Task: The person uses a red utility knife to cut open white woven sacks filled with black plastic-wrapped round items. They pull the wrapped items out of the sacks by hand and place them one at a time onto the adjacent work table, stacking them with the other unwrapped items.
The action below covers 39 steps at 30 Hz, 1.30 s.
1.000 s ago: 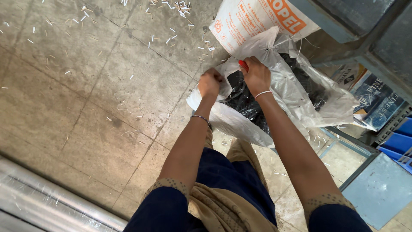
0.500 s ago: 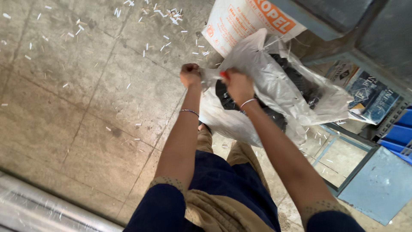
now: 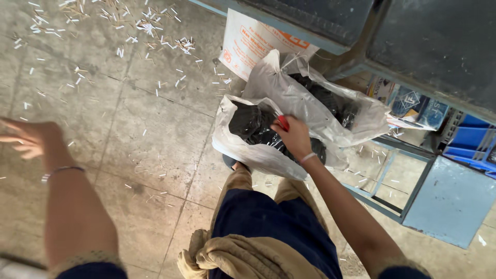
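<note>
Reaching forward with the arm extended, the right hand [image 3: 292, 135] pinches the rim of a clear plastic bag [image 3: 258, 150] holding dark material, which sits on the tiled floor [image 3: 134, 129] beside a white printed sack [image 3: 248, 44]. The left hand [image 3: 28, 138] swings out wide, fingers spread and empty, blurred.

Your left hand [image 3: 28, 139] off the clear plastic bag [image 3: 268, 150] now, swung wide left, empty, fingers spread.
</note>
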Each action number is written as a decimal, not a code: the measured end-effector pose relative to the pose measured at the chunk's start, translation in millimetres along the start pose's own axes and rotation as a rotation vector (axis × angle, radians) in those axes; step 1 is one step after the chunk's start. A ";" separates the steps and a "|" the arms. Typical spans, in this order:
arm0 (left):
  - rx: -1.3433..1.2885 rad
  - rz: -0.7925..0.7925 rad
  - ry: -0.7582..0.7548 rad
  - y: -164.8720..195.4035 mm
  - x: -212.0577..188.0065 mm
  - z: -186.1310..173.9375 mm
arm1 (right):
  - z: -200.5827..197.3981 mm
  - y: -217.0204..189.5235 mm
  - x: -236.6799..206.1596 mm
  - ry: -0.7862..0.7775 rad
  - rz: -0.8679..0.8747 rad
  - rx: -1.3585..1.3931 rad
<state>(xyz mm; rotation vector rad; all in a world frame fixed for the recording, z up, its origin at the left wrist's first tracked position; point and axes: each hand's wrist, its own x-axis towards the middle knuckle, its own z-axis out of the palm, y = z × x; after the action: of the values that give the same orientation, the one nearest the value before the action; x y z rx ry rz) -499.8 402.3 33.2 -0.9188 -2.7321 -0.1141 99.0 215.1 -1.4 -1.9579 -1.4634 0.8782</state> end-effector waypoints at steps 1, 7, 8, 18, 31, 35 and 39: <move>0.000 0.002 0.044 -1.1 -11.8 4.8 | -5.1 2.0 -7.9 0.012 0.011 0.009; -0.656 0.599 0.030 123.8 -182.5 40.6 | -25.1 26.1 -30.9 -0.016 0.407 0.300; -0.756 0.695 -0.064 154.6 -226.3 32.8 | -26.8 32.2 -31.1 -0.002 0.417 0.367; -0.840 1.164 -0.434 337.7 -458.9 -99.6 | -42.3 78.9 7.6 -0.145 0.454 0.788; -1.282 0.242 -1.396 374.3 -409.6 -81.0 | -54.4 51.7 89.7 -0.230 0.469 0.775; -0.909 0.911 -1.132 379.4 -415.3 -81.6 | -47.6 45.2 97.5 -0.210 0.480 0.765; -0.395 1.280 -0.903 380.0 -426.5 -86.3 | -42.9 44.1 94.8 -0.207 0.512 0.824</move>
<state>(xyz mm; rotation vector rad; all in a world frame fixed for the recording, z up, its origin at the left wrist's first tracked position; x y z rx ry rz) 75.6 443.1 0.4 -3.1949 -2.0616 0.0314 177.7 293.0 -23.8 -1.6095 -0.5004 1.6252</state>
